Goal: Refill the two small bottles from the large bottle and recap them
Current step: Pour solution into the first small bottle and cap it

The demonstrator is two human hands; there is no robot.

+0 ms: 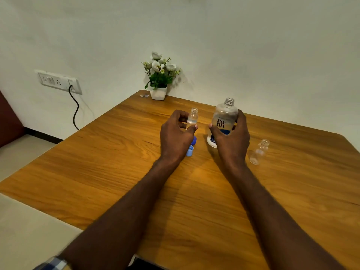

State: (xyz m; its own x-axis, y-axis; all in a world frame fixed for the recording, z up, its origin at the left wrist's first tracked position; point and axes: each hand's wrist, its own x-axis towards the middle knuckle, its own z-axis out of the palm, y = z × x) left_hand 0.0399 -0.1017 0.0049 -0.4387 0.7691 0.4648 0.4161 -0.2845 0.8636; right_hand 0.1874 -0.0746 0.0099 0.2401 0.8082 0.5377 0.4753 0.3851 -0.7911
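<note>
Mid-tabletop, our left hand (pixel 176 133) grips one small bottle (pixel 192 118), partly filled; our right hand (pixel 231 136) clasps the uncapped large bottle (pixel 224 121). The second bottle (pixel 260 152), toward the right edge, looks empty; caps (pixel 191 148) remain off.

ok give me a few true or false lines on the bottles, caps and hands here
1. The right hand grips the large bottle. True.
2. The large bottle is capped. False: its neck is open.
3. The left hand holds a small bottle. True.
4. The other small bottle lies on its side. False: it stands upright on the table.
5. Blue caps lie by the left hand. True.
</note>
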